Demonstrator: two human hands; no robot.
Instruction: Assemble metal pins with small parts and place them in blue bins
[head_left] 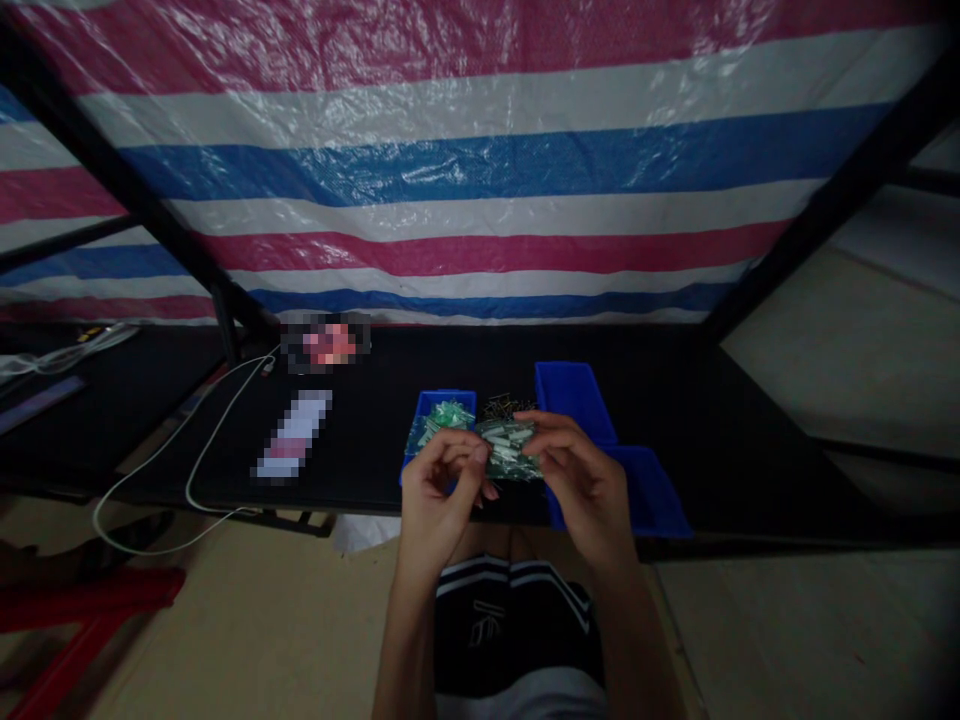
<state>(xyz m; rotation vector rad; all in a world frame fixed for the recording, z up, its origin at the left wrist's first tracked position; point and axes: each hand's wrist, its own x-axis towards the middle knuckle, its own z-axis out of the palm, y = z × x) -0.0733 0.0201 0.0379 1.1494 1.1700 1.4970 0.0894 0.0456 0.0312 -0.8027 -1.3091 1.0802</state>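
Note:
My left hand [444, 485] and my right hand [589, 478] face each other at the table's front edge, fingers bent and thumbs near the fingertips. Between them lies a heap of small pale-green, tube-like pieces [511, 445] with a glossy, clear look. Both sets of fingertips are at the sides of this heap; whatever they pinch is too small to make out. Behind it are several thin brass-coloured pins [506, 406]. Left of the heap, a blue tray [445, 396] holds more light-green pieces, its front partly covered by my left hand.
Two more blue trays, one behind [574, 400] and one in front [660, 495], are on the right of the black table [750, 450]. A white cable [199, 440] loops off its left side. A striped sheet [480, 160] hangs behind, between black frame bars. A red stool [90, 600] stands lower left.

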